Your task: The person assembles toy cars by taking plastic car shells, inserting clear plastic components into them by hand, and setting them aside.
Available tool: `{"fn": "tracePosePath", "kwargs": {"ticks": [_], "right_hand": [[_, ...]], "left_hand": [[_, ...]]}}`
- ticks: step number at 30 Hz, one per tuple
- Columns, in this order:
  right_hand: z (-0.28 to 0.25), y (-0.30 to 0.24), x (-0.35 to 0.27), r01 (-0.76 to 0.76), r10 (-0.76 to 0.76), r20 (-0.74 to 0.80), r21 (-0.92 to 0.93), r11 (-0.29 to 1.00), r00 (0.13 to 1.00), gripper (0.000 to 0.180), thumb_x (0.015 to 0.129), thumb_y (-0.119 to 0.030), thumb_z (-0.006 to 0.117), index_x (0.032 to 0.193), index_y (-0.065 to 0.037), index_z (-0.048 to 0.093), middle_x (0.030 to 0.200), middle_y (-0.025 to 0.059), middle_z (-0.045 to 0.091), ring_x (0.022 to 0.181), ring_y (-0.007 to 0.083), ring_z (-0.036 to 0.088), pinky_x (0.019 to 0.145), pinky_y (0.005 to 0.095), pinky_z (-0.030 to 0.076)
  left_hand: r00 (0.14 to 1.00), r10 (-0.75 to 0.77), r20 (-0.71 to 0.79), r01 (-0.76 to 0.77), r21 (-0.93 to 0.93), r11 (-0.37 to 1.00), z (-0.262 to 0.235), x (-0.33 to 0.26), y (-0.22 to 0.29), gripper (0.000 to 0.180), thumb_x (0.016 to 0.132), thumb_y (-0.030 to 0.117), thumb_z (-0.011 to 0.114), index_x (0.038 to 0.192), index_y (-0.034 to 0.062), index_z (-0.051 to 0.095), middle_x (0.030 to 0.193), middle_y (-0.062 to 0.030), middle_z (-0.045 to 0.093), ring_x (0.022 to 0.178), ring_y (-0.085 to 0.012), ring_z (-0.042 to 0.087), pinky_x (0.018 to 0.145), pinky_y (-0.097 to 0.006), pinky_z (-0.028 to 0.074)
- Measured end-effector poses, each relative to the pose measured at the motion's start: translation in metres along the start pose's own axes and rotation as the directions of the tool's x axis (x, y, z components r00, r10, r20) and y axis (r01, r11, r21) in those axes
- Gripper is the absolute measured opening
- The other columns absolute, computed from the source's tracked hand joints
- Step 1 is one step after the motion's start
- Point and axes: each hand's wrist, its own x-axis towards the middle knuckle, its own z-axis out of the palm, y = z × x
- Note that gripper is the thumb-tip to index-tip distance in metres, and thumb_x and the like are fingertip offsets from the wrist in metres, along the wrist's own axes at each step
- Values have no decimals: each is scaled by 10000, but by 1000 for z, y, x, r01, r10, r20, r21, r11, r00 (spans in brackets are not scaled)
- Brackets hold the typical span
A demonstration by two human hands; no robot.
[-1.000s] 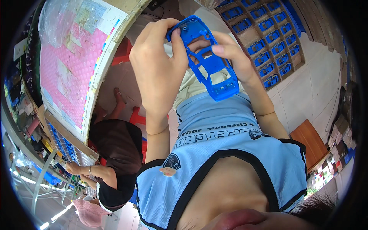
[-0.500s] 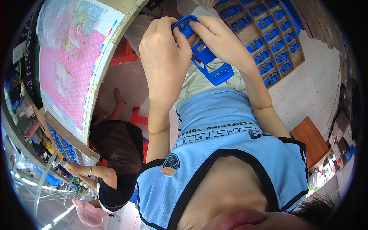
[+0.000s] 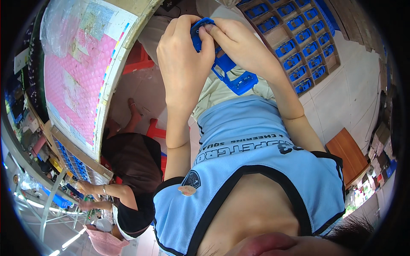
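A blue plastic toy car body shell (image 3: 225,64) with window openings is held up above my lap. Its hollow inner side partly shows. My left hand (image 3: 183,57) grips the shell's far end, thumb and fingers bent around its edge. On the other side, my right hand (image 3: 241,42) is closed on the same end, its thumb pressed close to the left thumb and fingertips. Whether a small part lies between the thumbs cannot be made out. The near end of the shell sticks out free below my hands.
A divided cardboard box (image 3: 282,38) with several blue car shells stands at the right. To the left is a worktable (image 3: 70,81) with a pink patterned cover and clear plastic film. Another person (image 3: 132,170) works at the lower left, near a second box of blue parts (image 3: 72,160).
The shell has tilted slightly and shifted a little left. My right thumb has moved left, nearer the left hand. The other person's arms and hat have shifted.
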Motion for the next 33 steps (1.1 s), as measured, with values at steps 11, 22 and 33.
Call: {"fn": "tracePosePath", "kwargs": {"ticks": [11, 22, 33], "right_hand": [[1, -9, 0, 10, -11, -21, -46, 999, 1000, 291, 913, -165, 393, 873, 61, 572, 665, 173, 585, 595, 283, 583, 568, 349, 453], [7, -7, -4, 35, -23, -130, 90, 995, 991, 270, 908, -168, 410, 861, 70, 528, 657, 187, 576, 597, 252, 594, 546, 338, 451], [5, -6, -10, -28, 29, -22, 56, 998, 999, 173, 882, -147, 488, 941, 10, 530, 723, 81, 581, 631, 128, 539, 590, 260, 438]], "left_hand": [[999, -43, -30, 43, 15, 999, 0, -3, 1, 131, 770, 78, 589, 843, -28, 610, 747, -128, 620, 630, -204, 587, 625, -287, 476], [996, -43, -81, 46, 34, 998, -7, -13, 2, 129, 731, 81, 609, 816, -5, 562, 726, -109, 565, 641, -244, 545, 588, -336, 421], [987, -142, -76, 142, 2, 990, -3, -13, 0, 110, 698, 40, 590, 772, -21, 535, 676, -127, 534, 596, -250, 526, 556, -347, 426]]}}
